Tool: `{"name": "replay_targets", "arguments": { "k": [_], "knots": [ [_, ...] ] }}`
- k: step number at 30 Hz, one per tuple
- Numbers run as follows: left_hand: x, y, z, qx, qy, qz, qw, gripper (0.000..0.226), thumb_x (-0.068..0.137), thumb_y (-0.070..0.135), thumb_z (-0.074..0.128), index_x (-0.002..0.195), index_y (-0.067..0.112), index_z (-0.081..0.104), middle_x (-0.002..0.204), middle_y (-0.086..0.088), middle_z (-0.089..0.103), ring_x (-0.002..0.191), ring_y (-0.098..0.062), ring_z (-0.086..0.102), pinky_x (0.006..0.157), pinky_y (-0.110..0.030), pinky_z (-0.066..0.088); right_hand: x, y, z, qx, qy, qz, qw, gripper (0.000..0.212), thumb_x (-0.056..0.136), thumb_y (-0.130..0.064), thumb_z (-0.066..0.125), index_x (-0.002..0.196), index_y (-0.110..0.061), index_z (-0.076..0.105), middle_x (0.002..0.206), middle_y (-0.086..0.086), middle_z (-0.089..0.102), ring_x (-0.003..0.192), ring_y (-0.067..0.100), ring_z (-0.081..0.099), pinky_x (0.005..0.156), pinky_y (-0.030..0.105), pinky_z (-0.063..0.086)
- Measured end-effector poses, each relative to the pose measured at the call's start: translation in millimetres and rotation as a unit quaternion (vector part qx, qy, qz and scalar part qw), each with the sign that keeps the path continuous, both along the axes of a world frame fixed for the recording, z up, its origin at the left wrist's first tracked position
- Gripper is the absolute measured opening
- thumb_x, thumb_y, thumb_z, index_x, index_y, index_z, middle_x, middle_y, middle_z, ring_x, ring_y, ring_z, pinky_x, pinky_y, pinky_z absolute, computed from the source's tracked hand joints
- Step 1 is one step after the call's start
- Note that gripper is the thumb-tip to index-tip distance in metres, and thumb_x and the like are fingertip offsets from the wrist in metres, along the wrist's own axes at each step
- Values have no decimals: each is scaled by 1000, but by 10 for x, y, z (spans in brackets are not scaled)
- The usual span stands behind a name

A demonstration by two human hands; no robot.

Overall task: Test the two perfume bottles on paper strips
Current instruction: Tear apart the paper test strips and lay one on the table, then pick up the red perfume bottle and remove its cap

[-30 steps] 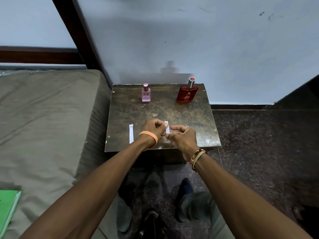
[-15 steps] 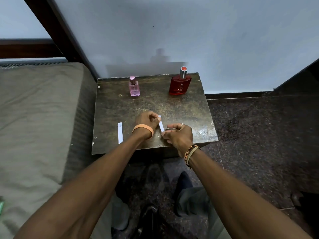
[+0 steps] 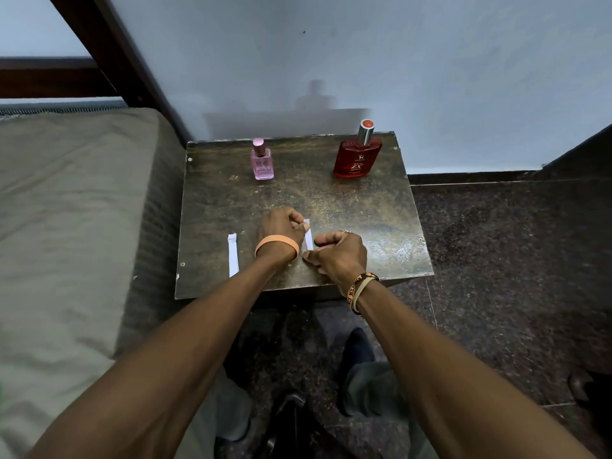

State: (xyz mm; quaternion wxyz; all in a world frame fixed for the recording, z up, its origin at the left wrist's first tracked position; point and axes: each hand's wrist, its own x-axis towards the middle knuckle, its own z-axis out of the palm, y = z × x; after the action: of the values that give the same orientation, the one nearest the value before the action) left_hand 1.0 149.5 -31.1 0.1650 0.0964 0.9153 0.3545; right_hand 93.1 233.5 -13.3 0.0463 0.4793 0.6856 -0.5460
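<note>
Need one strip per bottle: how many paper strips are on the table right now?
2. One paper strip lies free near the table's front left. The second strip is between the left hand and right hand, partly covered.

Small dark worktop [image 3: 364, 207], worn surface, set against a pale wall; bed [image 3: 66, 226] along its left side, dark speckled floor [image 3: 513, 260] to the right. Pink bottle [image 3: 262, 160] upright at the back left. Red bottle [image 3: 358, 154], silver cap, upright at the back right, well apart from the pink one. Near the front edge, one paper strip [image 3: 233, 255] lies flat, left of the hands. Left hand [image 3: 281, 226], orange wristband, and right hand [image 3: 337, 256], bracelets and a ring, meet over a second strip [image 3: 308, 235]; fingers of both curl onto it, pinching it from both sides. Only its upper part shows between them.
</note>
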Motion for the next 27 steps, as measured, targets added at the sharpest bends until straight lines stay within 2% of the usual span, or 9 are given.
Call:
{"name": "replay_targets", "arguments": {
  "k": [4,10,14,17,21,23,25,27],
  "knots": [
    [-7,19,8,14,-12,14,1000,9,78,22,72,80,21,63,68,5,60,69,-16,60,66,-25,46,-1,-9,-3,11,6,4,1000,24,56,-21,90,68,-21,69,66,-2,73,64,16,73,67,42,62],
    [-3,-16,58,30,-17,33,999,24,80,25,70,99,17,60,73,4,62,82,-21,64,79,-35,51,97,10,103,-40,64,-28,997,16,75,-13,82,78,-14,67,69,8,74,59,18,68,62,35,60],
    [-58,32,197,60,15,66,996,23,82,18,66,103,18,57,75,5,61,81,-19,63,82,-35,51,175,166,128,15,98,-79,992,13,78,-19,79,86,-16,70,68,3,73,58,14,68,65,33,60],
    [-133,161,326,85,42,40,995,26,82,14,67,107,15,57,85,3,61,83,-19,62,83,-37,52,93,389,200,104,106,-78,986,26,79,-23,79,102,-19,67,82,-1,69,76,18,69,72,38,60],
    [-275,450,474,107,53,17,993,34,81,12,70,113,10,58,99,-5,65,87,-18,62,82,-28,51,-183,699,373,174,114,-37,977,52,81,-22,77,127,-19,53,99,-4,61,94,20,64,84,44,56],
    [-361,613,522,110,53,-5,993,39,81,12,70,117,10,57,106,-6,65,93,-19,63,87,-30,51,-349,860,413,207,90,-8,974,70,81,-22,76,142,-18,41,122,2,59,116,23,56,99,43,49],
    [-442,762,566,110,46,-25,992,46,81,11,70,124,10,55,113,-6,64,103,-19,62,94,-31,48,-500,990,438,226,93,27,969,86,80,-20,76,151,-18,27,143,8,48,133,26,44,109,44,41],
    [-513,893,617,110,37,-48,992,50,81,9,68,129,10,53,122,-6,63,113,-18,58,99,-26,43,-627,1090,455,225,106,60,967,93,78,-14,75,153,-17,21,149,8,42,140,26,36,115,44,33]
  ]
}}
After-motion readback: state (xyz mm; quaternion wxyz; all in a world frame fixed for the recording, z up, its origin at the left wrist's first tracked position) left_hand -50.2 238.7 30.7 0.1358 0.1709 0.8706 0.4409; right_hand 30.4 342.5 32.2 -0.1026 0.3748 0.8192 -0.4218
